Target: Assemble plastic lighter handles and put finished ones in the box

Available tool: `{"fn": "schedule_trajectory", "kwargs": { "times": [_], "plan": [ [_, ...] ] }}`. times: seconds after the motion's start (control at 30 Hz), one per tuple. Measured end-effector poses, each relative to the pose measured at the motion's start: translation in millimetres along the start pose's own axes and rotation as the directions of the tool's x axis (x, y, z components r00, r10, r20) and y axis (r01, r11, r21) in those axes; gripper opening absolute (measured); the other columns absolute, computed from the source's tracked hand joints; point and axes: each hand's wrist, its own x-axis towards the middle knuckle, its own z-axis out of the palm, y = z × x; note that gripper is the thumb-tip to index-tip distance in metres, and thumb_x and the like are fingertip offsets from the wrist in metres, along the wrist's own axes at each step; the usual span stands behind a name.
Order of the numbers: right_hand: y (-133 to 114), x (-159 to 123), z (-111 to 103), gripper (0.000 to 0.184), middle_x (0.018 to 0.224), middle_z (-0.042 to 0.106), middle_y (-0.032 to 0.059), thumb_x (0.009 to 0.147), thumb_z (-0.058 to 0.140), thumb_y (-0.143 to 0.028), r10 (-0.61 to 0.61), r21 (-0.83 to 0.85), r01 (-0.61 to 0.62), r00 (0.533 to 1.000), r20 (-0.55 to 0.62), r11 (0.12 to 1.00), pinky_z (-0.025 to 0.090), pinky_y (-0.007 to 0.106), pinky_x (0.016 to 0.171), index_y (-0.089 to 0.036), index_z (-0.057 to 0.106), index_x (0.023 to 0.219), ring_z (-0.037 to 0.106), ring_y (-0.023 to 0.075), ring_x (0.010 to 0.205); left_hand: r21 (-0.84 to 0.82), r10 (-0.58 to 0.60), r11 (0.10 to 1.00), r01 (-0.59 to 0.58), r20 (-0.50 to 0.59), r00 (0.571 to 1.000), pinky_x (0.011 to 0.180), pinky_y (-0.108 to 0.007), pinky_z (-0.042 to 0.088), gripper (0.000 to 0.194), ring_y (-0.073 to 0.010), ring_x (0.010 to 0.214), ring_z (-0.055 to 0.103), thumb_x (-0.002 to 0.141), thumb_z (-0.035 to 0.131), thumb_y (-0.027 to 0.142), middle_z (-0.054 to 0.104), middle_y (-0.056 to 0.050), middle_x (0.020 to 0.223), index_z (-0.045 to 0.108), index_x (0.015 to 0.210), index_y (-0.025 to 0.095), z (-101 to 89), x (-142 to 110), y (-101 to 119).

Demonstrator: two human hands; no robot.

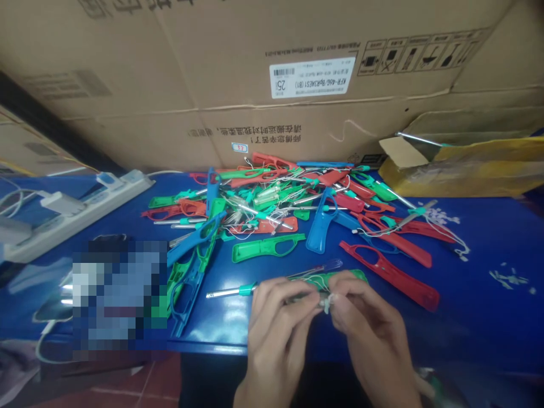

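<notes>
At the table's front, my left hand (283, 317) pinches a small greyish part whose kind I cannot make out. My right hand (368, 326) has its fingertips closed on a small whitish piece (327, 304) that meets that part, the two hands almost touching. Thin white wires show just behind the fingertips. Under and behind my hands lie a green lighter-handle shell (355, 276), partly covered, and a metal lighter tube (225, 292) with a teal collar. A clear plastic piece (331, 265) rests beyond them. To the right is a red handle shell (393, 275).
A pile of red, green and blue shells, tubes and wires (272, 195) spreads behind my hands. Left are a power strip (80, 212) and a pixelated area. Back right stands an open carton (467, 170); large cardboard (170, 73) walls the back. White scraps (508, 277) lie right.
</notes>
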Motion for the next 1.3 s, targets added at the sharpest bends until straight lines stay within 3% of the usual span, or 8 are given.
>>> {"fn": "schedule_trajectory", "kwargs": {
  "times": [0.3,0.47,0.6,0.9,1.3],
  "plan": [
    [-14,-5,6,0.016,0.083,0.057,-0.0007,0.095,0.071,-0.037,0.085,-0.017,-0.086,0.996,-0.038,0.996,0.037,0.019,0.046,-0.024,0.069,0.086,0.044,0.0058,0.055,-0.004,-0.005,1.000,0.005,-0.019,1.000,0.085,-0.041,0.054,0.029,-0.0201,0.095,0.065,0.093,0.065,-0.004,0.073,-0.007,0.105,0.068,0.113,0.017,-0.2,2,-2],
    [-17,-7,8,0.019,0.075,0.055,-0.0006,0.092,0.072,-0.035,-0.017,-0.087,0.012,0.998,-0.056,0.996,0.038,0.022,0.050,-0.023,0.068,0.079,0.045,0.0085,0.055,0.019,0.021,1.000,-0.021,-0.006,1.000,0.084,-0.041,0.054,0.029,-0.0204,0.094,0.065,0.094,0.063,-0.003,0.074,-0.007,0.102,0.067,0.114,0.018,-2.0,2,-1],
    [-18,-7,11,0.021,0.071,0.053,-0.0005,0.089,0.076,-0.038,-0.001,-0.103,-0.013,0.991,-0.136,0.995,0.037,0.024,0.051,-0.023,0.068,0.076,0.043,0.0099,0.056,0.081,0.015,0.997,-0.015,0.002,1.000,0.083,-0.041,0.050,0.025,-0.0206,0.092,0.066,0.097,0.061,0.002,0.075,-0.005,0.100,0.067,0.112,0.022,-2.5,4,0],
    [-22,-6,4,0.024,0.070,0.056,0.0003,0.091,0.073,-0.039,0.004,-0.173,-0.015,0.998,-0.063,0.985,0.040,0.023,0.053,-0.021,0.068,0.076,0.044,0.0103,0.057,0.129,0.001,0.992,-0.012,0.082,0.997,0.090,-0.042,0.041,0.024,-0.0207,0.098,0.065,0.100,0.057,0.002,0.076,-0.004,0.102,0.068,0.109,0.022,-4.7,3,1],
    [-23,-7,11,0.025,0.073,0.056,-0.0005,0.087,0.077,-0.041,0.088,-0.080,-0.094,0.993,-0.074,0.992,0.035,0.023,0.051,-0.021,0.068,0.073,0.040,0.0083,0.055,0.183,0.070,0.981,-0.064,-0.030,0.997,0.090,-0.042,0.046,0.021,-0.0211,0.098,0.066,0.102,0.056,0.006,0.076,-0.006,0.102,0.068,0.110,0.020,-1.0,-2,0]
  ]
}}
